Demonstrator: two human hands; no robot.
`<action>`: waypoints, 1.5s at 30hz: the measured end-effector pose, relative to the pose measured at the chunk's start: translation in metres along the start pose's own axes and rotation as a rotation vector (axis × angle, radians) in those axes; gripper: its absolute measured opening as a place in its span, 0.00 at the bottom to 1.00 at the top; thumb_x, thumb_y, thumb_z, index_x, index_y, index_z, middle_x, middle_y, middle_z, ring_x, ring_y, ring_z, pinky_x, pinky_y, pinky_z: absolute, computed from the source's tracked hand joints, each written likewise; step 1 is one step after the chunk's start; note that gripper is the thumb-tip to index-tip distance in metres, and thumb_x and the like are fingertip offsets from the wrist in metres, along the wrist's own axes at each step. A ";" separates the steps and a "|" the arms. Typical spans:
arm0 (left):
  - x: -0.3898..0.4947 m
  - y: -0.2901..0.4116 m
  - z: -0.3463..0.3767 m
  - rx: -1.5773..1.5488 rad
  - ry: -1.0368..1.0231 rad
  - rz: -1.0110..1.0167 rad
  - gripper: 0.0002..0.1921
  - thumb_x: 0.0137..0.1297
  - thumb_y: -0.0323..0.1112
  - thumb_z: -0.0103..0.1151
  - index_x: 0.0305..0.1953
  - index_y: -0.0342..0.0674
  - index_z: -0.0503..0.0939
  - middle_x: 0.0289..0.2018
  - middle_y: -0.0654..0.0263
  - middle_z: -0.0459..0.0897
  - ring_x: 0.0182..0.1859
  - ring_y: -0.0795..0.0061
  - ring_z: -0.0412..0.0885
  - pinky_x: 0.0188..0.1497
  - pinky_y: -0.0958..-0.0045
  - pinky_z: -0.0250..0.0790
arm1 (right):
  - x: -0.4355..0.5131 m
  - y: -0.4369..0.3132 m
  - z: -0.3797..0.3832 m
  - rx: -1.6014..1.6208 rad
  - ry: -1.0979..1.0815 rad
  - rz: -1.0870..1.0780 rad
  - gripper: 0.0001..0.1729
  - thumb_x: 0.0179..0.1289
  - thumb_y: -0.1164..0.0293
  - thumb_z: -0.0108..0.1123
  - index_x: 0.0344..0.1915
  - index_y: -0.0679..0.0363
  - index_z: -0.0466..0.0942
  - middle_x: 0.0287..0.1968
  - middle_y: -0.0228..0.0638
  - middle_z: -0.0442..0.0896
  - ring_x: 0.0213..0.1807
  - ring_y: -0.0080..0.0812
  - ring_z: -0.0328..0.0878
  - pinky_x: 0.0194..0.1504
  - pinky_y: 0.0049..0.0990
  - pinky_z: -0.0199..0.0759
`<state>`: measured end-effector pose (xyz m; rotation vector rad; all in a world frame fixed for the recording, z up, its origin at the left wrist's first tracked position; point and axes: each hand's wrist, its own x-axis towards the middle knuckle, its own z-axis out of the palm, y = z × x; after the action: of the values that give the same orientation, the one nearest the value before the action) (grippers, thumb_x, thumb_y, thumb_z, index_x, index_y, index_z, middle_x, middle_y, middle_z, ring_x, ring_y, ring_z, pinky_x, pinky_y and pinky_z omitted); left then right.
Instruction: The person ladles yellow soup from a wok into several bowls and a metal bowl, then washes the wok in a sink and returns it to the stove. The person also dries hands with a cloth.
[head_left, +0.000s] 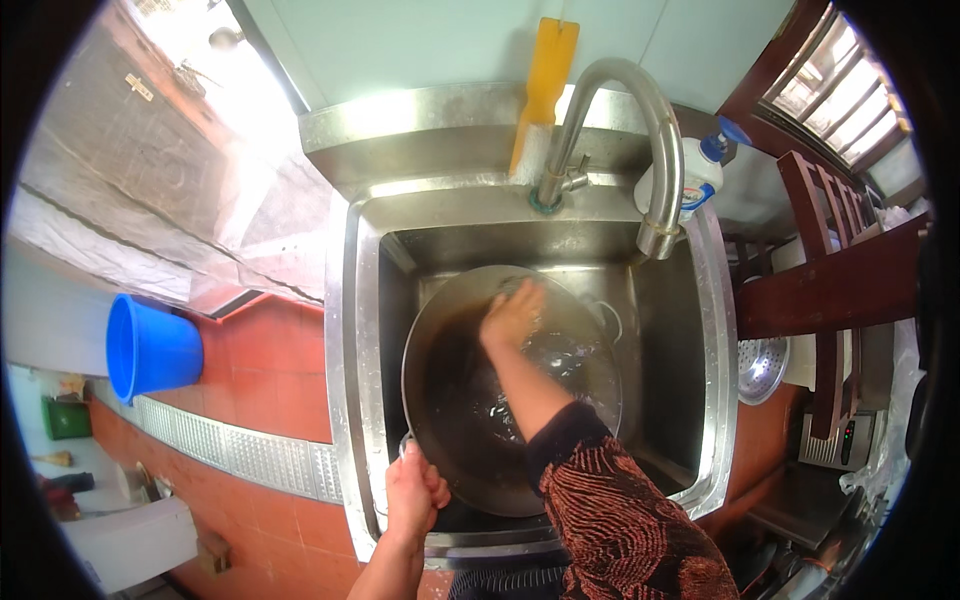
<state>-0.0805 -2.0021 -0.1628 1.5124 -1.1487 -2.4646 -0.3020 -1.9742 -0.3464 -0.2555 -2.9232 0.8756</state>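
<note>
A large round metal wok (450, 427) with brownish water in it sits tilted in the stainless steel sink (667, 360). My left hand (416, 487) is closed on the wok's loop handle at its near left rim. Over the far part of the wok is my right hand (514, 311), slightly blurred, pressing a scouring pad (513, 285) against the inner wall; the pad is mostly hidden under the fingers. The wok's other loop handle (611, 322) shows at the right. Above the sink's right part arches the metal faucet (660, 142).
Behind the sink, a yellow-handled brush (547, 75) leans upright beside the faucet, and a white pump bottle (694, 176) stands at the right. A blue bucket (154, 349) is on the red tiled floor at left. A dark red wooden rack (825, 285) borders the sink's right side.
</note>
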 end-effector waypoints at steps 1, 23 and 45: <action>0.000 0.000 0.001 -0.005 0.002 -0.001 0.22 0.68 0.47 0.36 0.16 0.48 0.53 0.09 0.72 0.49 0.10 0.79 0.45 0.12 0.75 0.40 | 0.008 0.001 -0.002 0.038 0.059 0.121 0.30 0.60 0.65 0.47 0.60 0.63 0.52 0.64 0.47 0.50 0.65 0.47 0.45 0.60 0.48 0.45; -0.006 -0.002 0.011 0.004 0.081 0.135 0.21 0.67 0.47 0.39 0.17 0.48 0.53 0.09 0.74 0.49 0.09 0.82 0.46 0.10 0.78 0.39 | -0.026 0.139 -0.092 -0.701 -0.599 -0.549 0.32 0.61 0.61 0.44 0.64 0.53 0.50 0.67 0.35 0.45 0.69 0.41 0.37 0.63 0.53 0.36; -0.002 0.021 0.030 0.104 0.102 0.140 0.21 0.68 0.45 0.40 0.17 0.47 0.55 0.08 0.75 0.50 0.09 0.85 0.47 0.09 0.79 0.39 | -0.032 0.163 -0.099 -0.503 -0.757 -0.897 0.30 0.59 0.62 0.47 0.60 0.59 0.56 0.64 0.41 0.52 0.66 0.44 0.45 0.62 0.49 0.42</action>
<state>-0.1098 -1.9993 -0.1413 1.5061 -1.3342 -2.2441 -0.2361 -1.7923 -0.3543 1.5392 -3.2032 0.0666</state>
